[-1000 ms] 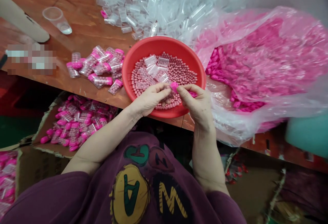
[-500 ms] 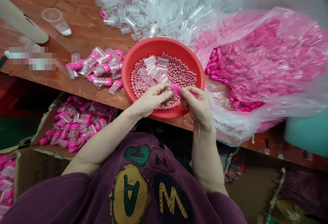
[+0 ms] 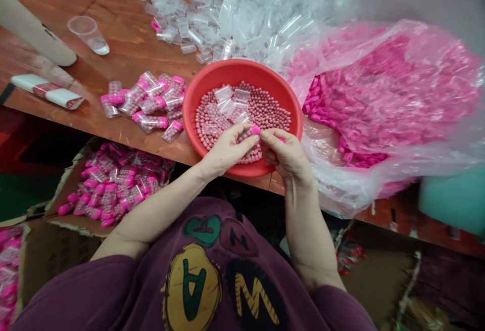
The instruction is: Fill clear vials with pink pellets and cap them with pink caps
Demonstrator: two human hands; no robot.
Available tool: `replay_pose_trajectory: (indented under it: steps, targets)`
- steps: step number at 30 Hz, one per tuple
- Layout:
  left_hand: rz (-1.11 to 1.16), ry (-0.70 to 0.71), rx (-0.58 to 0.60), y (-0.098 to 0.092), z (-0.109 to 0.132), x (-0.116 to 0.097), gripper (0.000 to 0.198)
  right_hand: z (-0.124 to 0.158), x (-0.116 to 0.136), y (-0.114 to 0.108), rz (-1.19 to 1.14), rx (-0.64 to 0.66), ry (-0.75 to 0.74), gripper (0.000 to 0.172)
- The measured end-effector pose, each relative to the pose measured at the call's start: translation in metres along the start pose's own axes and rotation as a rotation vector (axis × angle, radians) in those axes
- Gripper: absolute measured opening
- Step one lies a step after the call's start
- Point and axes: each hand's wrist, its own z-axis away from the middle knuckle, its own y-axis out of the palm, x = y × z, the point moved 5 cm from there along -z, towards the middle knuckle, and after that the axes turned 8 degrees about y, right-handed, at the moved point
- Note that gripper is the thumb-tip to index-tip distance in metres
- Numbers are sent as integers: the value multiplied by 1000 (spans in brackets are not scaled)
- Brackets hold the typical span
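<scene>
Both hands over the near edge of the red bowl [image 3: 242, 66], which holds pink beads [image 3: 271, 111]. Left hand [image 3: 226, 147]: fingers closed around a small tube [image 3: 246, 135]. Right hand [image 3: 287, 155]: fingertips pinched on the pink cap [image 3: 255, 130] at the tube's end. Capped tubes [image 3: 151, 102] lie on the surface [image 3: 125, 43], left of the bowl.

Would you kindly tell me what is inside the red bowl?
Small pink balls fill the red bowl, with several clear tubes lying on top. The left hand and right hand, pinching a pink-capped tube, cover the near part; the bowl's bottom is hidden.
</scene>
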Motion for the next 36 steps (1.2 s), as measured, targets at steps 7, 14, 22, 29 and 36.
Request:
replay_pose_trajectory:
  steps: [7,14,22,29,36]
  targets:
    - [-37,96,-62,-6,0,1,17,1,-4,2,-156,-152,-231,65]
    - [-81,98,-49,-6,-3,5,17,6,-12,-7,-189,-228,-331,55]
    - [-75,70,-39,-5,1,2,22,15,-11,-1,223,-383,-494,26]
    - [-13,24,-126,-6,-1,3,10,29,4,19,1117,-360,-704,60]
    - [-77,18,-181,-5,-4,3,6,10,-9,30,1215,-454,-751,57]
